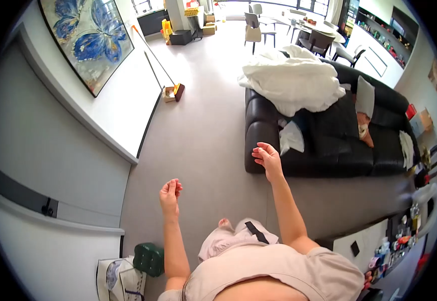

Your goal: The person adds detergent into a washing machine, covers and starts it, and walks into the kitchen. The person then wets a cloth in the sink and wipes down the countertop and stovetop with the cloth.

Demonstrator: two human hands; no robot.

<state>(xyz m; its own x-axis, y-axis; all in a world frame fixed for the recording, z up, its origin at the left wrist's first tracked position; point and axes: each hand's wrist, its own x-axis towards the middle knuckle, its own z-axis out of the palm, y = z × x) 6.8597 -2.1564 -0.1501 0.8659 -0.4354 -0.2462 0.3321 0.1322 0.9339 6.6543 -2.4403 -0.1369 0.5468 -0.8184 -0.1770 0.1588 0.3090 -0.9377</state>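
The black sofa [324,143] lies about two o'clock from the right hand [268,161], the nearer one, its long axis running roughly nine to three; a white quilt [293,83] covers its ten o'clock corner. The right hand is loosely parted, the left hand [169,196] curled narrow; neither visibly holds anything.
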